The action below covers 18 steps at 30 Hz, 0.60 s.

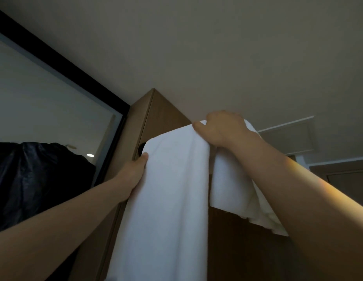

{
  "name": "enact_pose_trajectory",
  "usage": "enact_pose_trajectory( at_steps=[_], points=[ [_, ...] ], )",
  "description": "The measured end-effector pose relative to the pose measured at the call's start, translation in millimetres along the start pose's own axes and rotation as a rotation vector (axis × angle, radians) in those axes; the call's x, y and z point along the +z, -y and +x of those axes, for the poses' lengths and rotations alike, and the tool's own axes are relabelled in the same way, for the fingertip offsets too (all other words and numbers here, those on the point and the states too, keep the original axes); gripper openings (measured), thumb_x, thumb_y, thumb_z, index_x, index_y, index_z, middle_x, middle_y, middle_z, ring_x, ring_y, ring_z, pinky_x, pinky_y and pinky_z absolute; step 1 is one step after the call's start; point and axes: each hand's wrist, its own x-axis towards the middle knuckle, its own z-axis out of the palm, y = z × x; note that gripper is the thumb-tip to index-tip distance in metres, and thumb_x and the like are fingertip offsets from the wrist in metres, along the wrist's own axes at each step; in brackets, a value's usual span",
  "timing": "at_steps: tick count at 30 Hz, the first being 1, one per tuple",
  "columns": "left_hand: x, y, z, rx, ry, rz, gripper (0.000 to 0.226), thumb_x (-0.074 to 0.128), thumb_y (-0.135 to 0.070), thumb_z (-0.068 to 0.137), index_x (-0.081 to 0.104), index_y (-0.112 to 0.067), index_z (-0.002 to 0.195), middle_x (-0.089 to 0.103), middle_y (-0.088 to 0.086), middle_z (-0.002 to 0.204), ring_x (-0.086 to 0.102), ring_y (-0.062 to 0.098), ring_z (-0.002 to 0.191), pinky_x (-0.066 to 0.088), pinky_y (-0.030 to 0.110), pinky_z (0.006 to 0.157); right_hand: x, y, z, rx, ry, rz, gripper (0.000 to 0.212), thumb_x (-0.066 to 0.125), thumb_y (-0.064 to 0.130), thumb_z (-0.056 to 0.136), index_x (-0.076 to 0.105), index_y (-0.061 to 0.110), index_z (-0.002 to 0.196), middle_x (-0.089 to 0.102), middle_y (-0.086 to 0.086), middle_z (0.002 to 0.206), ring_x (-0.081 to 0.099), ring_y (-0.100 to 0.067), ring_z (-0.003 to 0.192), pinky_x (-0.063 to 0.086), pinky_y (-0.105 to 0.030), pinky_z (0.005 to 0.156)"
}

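draping over the top edge of the wooden wardrobe [162, 110], the white towel [172, 189] hung down its front. both hands held cloth: the left hand [134, 171] pinched the towel's side edge below the wardrobe's top, and the right hand [219, 128] clutched the fold at the top. doing this well probably meant smoothing the fold and evening the hanging halves so nothing slid off.

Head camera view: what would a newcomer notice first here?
A large white towel hangs down the centre, against a tall brown wooden cabinet. The right hand grips its top edge and the left hand pinches its left edge lower down. At left, a black-framed glass panel shows something dark and shiny.
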Motion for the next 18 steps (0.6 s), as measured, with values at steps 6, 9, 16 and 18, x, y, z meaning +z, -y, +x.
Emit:
enact_pose_trajectory(
  at_steps=[6,9,16,18],
  points=[
    [-2,4,-13,0.091,-0.152,0.049,0.045,0.05,-0.045,0.096,0.06,-0.004,0.08,0.058,0.004,0.08,0.054,0.024,0.077,0.04,0.031,0.064,-3,2,0,0.026,0.046,-0.024,0.052,0.035,0.052,0.093,0.062,0.012,0.113,0.064,-0.012,0.121,0.056,-0.031,0.112,0.032,-0.041,0.095],
    [-5,0,-12,0.099,-0.165,0.065,0.045,0.052,-0.042,0.095,0.061,0.0,0.084,0.058,0.006,0.081,0.052,0.022,0.073,0.038,0.03,0.059,-8,5,-8,0.036,0.075,0.005,0.051,0.038,0.051,0.094,0.059,0.012,0.118,0.061,-0.012,0.126,0.052,-0.031,0.118,0.026,-0.045,0.108],
    [-6,0,-10,0.106,-0.173,0.096,0.041,0.05,-0.042,0.096,0.057,-0.006,0.077,0.055,0.003,0.077,0.053,0.023,0.075,0.037,0.03,0.059,-11,24,-81,-0.01,-0.223,0.351,0.058,0.05,0.05,0.091,0.042,0.016,0.137,0.049,-0.006,0.133,0.047,-0.023,0.121,0.036,-0.031,0.089],
    [-5,-1,-11,0.108,-0.17,0.096,0.038,0.051,-0.041,0.096,0.058,-0.006,0.084,0.055,0.003,0.079,0.054,0.027,0.082,0.039,0.031,0.07,-7,26,-101,0.005,-0.21,0.412,0.063,0.048,0.05,0.094,0.029,0.022,0.147,0.052,-0.004,0.133,0.054,-0.02,0.113,0.039,-0.027,0.083]
  ],
)
